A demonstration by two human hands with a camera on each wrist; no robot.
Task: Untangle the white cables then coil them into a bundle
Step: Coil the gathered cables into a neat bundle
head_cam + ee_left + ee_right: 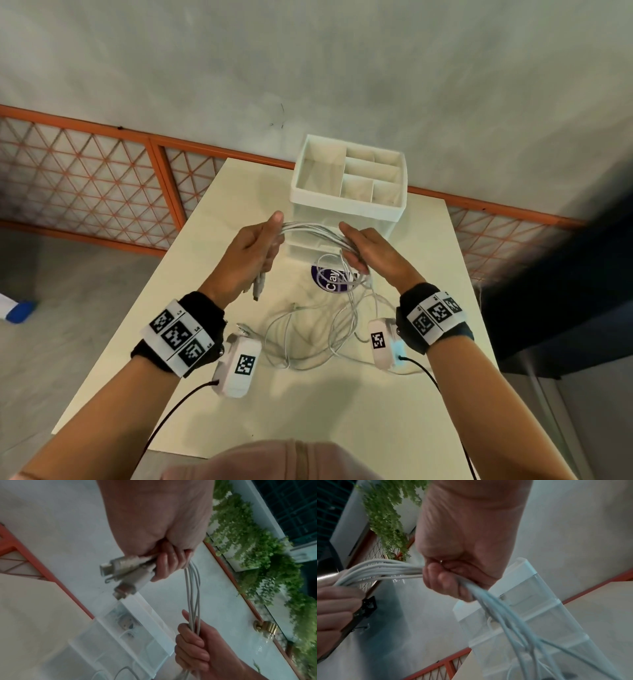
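Several white cables (313,230) stretch side by side between my two hands above the table. My left hand (260,248) grips them near their ends, and the plugs (257,286) hang below its fist; in the left wrist view the plugs (123,573) stick out beside the curled fingers (169,563). My right hand (364,248) is curled round the same cables (388,568), which leave its fist (448,580) downward. The rest of the cables (308,335) lies in loose tangled loops on the table between my wrists.
A white organiser box (349,181) with open compartments on top and clear drawers stands just behind my hands. A purple round label (330,279) lies under the loops. The cream table (308,411) is narrow, with grey floor on both sides and an orange mesh fence (102,171) behind.
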